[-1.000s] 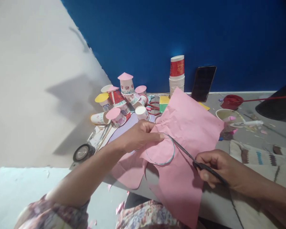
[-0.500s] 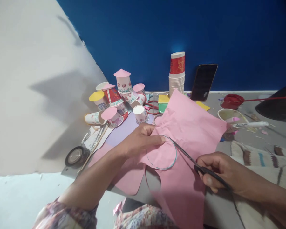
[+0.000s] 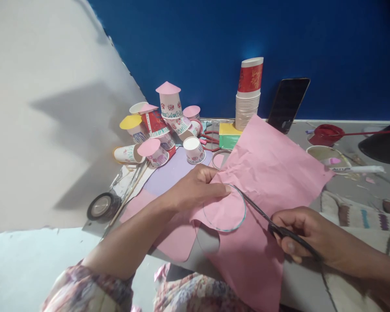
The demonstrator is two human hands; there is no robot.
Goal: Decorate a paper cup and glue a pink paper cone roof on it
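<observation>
A large pink sheet of paper (image 3: 273, 160) is pinched in my left hand (image 3: 199, 186), thumb on top and the other fingers hidden underneath. A circle outlined in teal (image 3: 225, 212) is drawn on the paper, just below my thumb. My right hand (image 3: 297, 236) is closed round the handles of black-handled scissors (image 3: 256, 210). Their blades lie at the upper right edge of the circle, the tips near my left thumb. Left of the circle the paper has a cut edge.
Decorated paper cups (image 3: 170, 104), some with pink or yellow paper tops, stand at the back left. A stack of cups (image 3: 248, 95) rises from a yellow-green box (image 3: 229, 138). A phone (image 3: 288, 104) leans on the blue wall. Black tape (image 3: 100, 206) lies left, a white marker (image 3: 365, 169) right.
The view has shifted slightly, so the cups and phone appear a little higher. Both hands keep their hold on the paper and scissors, with the blades still at the circle's edge.
</observation>
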